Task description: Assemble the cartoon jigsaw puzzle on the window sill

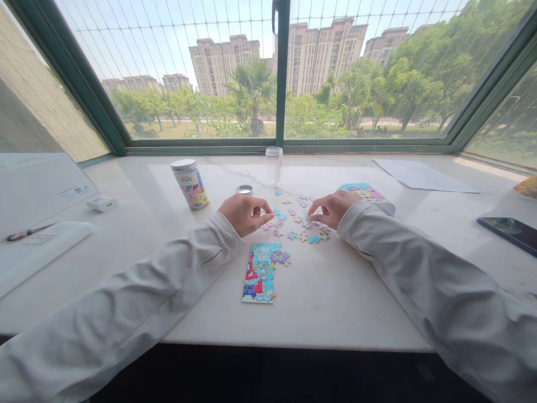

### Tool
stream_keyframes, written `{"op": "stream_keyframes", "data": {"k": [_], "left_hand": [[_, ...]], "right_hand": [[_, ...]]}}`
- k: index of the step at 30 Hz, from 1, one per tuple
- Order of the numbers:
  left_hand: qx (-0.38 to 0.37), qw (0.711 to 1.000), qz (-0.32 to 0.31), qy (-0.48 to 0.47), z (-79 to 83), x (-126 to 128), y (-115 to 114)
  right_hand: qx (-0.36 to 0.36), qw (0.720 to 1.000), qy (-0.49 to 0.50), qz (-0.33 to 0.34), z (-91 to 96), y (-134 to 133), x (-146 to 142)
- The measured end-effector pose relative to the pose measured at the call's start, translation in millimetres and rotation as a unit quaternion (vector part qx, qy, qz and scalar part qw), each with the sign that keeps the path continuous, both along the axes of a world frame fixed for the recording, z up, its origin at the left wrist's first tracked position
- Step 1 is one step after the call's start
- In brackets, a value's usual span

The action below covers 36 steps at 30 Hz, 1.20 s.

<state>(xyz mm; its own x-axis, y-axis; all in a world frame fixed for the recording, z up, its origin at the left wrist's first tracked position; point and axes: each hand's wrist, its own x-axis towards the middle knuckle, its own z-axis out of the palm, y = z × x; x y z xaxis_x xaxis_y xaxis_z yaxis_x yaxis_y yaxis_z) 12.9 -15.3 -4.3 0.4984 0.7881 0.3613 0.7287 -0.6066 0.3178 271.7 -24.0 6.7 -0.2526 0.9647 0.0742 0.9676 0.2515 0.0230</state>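
My left hand (246, 214) is closed in a pinch at the left edge of a loose heap of jigsaw puzzle pieces (292, 212). Whatever its fingertips hold is too small to make out. Across the heap, my right hand (333, 208) has thumb and index finger drawn together over the pieces on the right side; anything between them is hidden. Nearer me lies a partly joined jigsaw puzzle (260, 274) with cartoon figures, straight along its left and bottom edges. A purple joined section (280, 257) juts from its upper right side.
Behind my left hand stand a printed canister (190, 184) and a silver lid (244, 190). A clear jar (274, 168) is near the window. A colourful printed wrap or container (367, 193) lies behind my right hand. Paper (423, 175) and a phone (512, 232) are right; a white adapter (102, 204) is left.
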Motion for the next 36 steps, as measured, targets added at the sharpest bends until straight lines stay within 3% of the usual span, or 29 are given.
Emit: {"op": "stream_keyframes", "data": {"k": [22, 36], "left_hand": [[0.014, 1.0, -0.003, -0.006, -4.9, -1.9, 2.9], [0.008, 1.0, 0.001, 0.012, -6.9, -4.5, 7.2]], "right_hand": [[-0.053, 0.997, 0.03, -0.046, 2.0, 2.0, -7.3], [-0.073, 0.994, 0.065, -0.04, 3.0, 1.1, -10.5]]}}
